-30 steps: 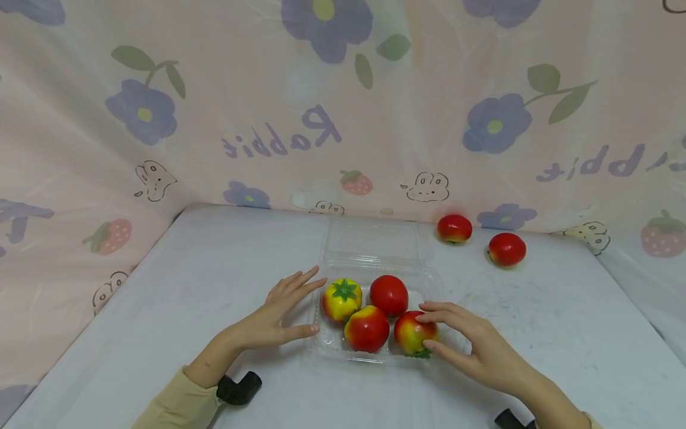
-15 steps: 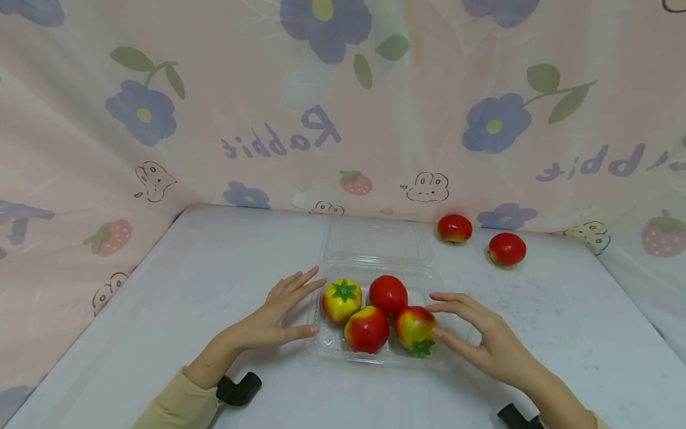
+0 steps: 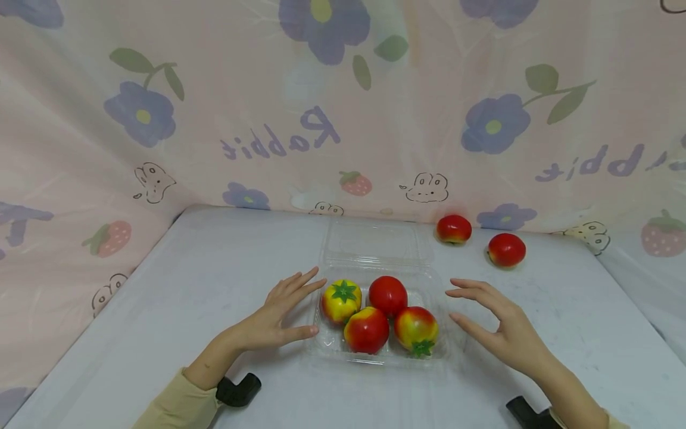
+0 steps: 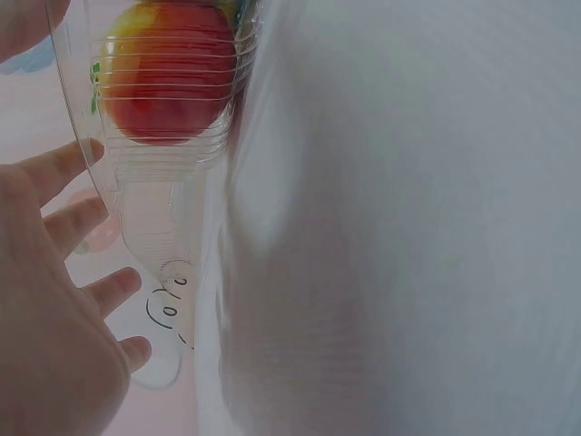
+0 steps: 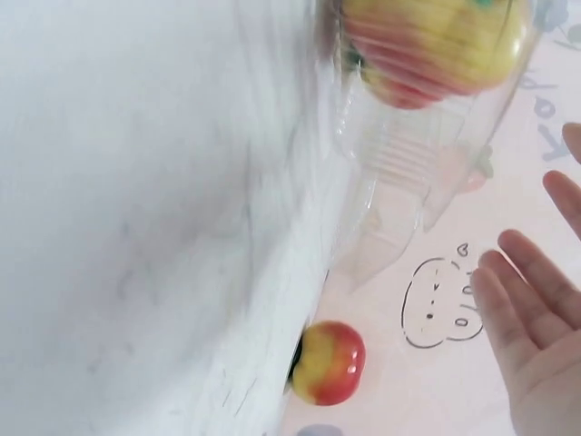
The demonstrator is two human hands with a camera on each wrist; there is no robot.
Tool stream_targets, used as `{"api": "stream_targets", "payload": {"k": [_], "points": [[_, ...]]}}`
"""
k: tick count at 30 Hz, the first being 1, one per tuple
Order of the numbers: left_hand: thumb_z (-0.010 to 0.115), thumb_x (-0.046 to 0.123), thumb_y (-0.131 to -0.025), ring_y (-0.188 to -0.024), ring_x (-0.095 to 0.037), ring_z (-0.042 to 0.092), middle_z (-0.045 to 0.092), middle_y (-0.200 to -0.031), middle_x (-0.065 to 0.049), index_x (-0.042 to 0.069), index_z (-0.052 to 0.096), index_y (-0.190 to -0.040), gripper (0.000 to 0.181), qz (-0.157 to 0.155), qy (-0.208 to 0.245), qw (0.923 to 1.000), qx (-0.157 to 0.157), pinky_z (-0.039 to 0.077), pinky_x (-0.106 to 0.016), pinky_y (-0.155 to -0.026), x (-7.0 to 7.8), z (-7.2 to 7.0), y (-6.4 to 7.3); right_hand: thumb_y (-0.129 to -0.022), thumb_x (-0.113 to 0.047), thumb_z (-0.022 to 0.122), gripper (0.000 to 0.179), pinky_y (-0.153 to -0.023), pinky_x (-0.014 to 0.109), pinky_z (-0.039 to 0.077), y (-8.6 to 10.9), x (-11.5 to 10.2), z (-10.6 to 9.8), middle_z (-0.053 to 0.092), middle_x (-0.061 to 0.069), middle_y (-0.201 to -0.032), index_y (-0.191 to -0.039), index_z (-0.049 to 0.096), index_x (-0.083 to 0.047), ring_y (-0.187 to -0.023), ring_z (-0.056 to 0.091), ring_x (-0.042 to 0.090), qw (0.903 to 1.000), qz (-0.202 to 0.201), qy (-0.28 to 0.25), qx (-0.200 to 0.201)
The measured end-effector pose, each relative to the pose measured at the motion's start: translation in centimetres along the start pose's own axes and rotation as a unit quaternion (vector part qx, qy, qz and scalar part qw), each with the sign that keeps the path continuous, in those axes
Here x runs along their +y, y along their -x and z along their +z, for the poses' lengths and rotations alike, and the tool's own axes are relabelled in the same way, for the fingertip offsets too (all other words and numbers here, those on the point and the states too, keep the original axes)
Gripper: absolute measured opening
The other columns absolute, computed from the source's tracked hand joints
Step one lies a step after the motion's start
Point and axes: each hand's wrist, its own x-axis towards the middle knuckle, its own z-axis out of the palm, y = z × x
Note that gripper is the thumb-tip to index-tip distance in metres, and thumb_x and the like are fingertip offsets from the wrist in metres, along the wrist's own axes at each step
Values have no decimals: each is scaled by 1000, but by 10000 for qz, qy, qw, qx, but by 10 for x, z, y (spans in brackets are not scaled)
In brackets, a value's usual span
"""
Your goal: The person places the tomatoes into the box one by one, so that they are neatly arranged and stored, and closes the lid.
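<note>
1. While your left hand (image 3: 272, 322) is spread with relaxed fingers, its fingertips are at the left rim of the clear box (image 3: 366, 359); I cannot tell whether they touch it.
2. Your right hand (image 3: 509, 333), fingers loosely extended, is just right of the box and apart from it.
3. Inside the box you have a yellow fruit (image 3: 342, 301) back left, a plain red fruit (image 3: 388, 296) back right, a red-and-yellow fruit (image 3: 367, 330) nearer the front, and a leafy fruit (image 3: 416, 331) front right.
4. You see the lid (image 3: 377, 241) opened back at the box's far side.
5. Behind and right of the box, you see two loose fruits (image 3: 506, 250) on the white table (image 3: 161, 328).
</note>
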Motion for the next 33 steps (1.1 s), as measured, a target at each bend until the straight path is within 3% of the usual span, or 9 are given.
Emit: {"api": "stream_targets", "payload": {"k": [9,16,29,30,31,33], "points": [[66,37,-85,-144,-45,7,15,-161,-9,18,34,-149,74,50,4,10000,29,-1,-70,-109,-1,0,1,-77,-2,77,43,-96,-1,25,-6,15,-6,58,10,-129,-116,67,-18,-125,41,-7,9985,436,12,345],[67,36,-85,-144,-45,7,14,-161,-9,15,35,-149,75,33,43,10000,17,-2,-69,-110,0,-1,1,-76,1,76,43,-92,-2,30,-9,31,-10,58,7,-128,-115,68,-14,-118,43,-11,9971,475,-34,600],[66,38,-85,-144,-44,7,14,-161,-9,18,34,-149,74,16,-5,10000,13,-1,-71,-109,0,-1,1,-81,-6,74,40,-85,-4,28,-19,54,-21,54,21,-130,-120,64,-6,-113,32,-21,9958,746,243,476],[66,38,-85,-145,-44,7,14,-162,-8,18,34,-149,75,8,-6,10000,7,-1,-70,-109,1,-1,1,-81,-7,74,40,-84,-3,29,-19,56,-21,54,21,-130,-120,64,-5,-111,32,-22,9954,777,304,478],[67,38,-85,-145,-44,7,14,-161,-8,17,34,-149,75,16,-8,10000,2,-1,-70,-110,1,-1,1,-81,-7,74,40,-88,3,36,-20,58,-22,54,21,-130,-121,64,-5,-109,33,-21,9949,814,347,478],[67,38,-85,-145,-44,7,14,-162,-7,17,35,-149,75,-1,-7,10000,-6,-1,-70,-110,1,-2,1,-83,-8,73,41,-94,24,48,-22,61,-22,53,22,-130,-122,63,-4,-106,41,-14,9938,941,401,445]]}}
